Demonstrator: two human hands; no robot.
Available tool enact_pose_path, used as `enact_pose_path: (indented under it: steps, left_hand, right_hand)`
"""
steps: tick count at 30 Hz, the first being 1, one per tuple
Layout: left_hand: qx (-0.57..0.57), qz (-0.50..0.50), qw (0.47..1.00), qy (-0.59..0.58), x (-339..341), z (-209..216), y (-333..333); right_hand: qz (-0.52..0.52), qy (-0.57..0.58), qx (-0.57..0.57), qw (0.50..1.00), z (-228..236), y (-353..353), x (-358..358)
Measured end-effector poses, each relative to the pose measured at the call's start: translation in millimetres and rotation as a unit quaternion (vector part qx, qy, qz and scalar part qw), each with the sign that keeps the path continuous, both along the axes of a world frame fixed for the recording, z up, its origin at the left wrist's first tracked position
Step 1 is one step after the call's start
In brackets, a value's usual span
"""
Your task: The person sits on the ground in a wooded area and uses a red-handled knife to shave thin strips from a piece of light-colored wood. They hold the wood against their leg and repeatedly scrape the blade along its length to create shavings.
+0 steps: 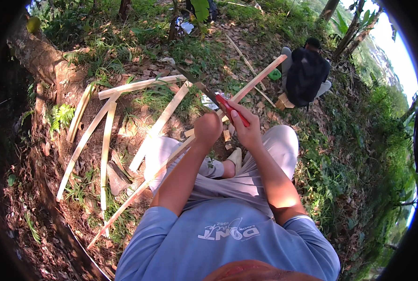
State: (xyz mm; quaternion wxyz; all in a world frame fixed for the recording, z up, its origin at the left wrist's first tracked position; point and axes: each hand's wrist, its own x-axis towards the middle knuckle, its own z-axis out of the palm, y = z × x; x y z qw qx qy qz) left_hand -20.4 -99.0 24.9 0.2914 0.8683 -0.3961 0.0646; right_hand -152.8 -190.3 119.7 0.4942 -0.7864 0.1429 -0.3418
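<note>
I sit with knees apart, a long thin wooden strip (135, 194) slanting across my lap from lower left to upper right. My left hand (208, 128) is closed around the strip near its middle; its fingertips face away from view. My right hand (246, 127) grips the red handle (225, 103) of a saw just beside it. The saw's dark blade (200, 85) points up and left, crossing near the strip; whether it touches the wood I cannot tell. Short wooden offcuts (226, 136) lie on the ground beyond my hands.
Several pale wooden strips (159, 125) lie on the leafy ground to the left, beside a tree trunk (42, 61) and a flat stone (117, 178). At the upper right a person in dark clothing (307, 75) crouches by a green object (275, 74). Plants cover the right slope (345, 173).
</note>
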Motion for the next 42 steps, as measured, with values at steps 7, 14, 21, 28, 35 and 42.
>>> enact_pose_path:
  steps: [7,14,21,28,35,42]
  left_hand:
    - [0.009,-0.010,1.000,0.003,-0.8,4.6,4.0]
    - [0.001,-0.001,1.000,0.002,-8.3,11.4,-1.8]
    - [0.001,0.026,1.000,-0.006,24.2,-11.1,1.1]
    - [0.016,0.012,0.999,0.028,26.0,-2.1,1.0]
    - [0.045,-0.013,0.998,0.045,19.4,8.3,6.0]
    - [0.044,-0.044,0.994,0.085,24.1,8.1,10.4]
  right_hand:
    - [-0.007,0.019,0.009,1.000,-5.9,1.2,-4.6]
    - [0.004,0.026,-0.030,0.999,-10.8,3.2,-23.1]
    - [-0.023,0.111,-0.023,0.993,39.6,24.4,-90.3]
    - [-0.063,0.143,-0.036,0.987,52.5,45.4,-208.2]
    - [-0.077,0.127,-0.064,0.987,45.2,48.3,-191.1]
    - [-0.037,0.108,-0.059,0.992,34.9,38.1,-168.0]
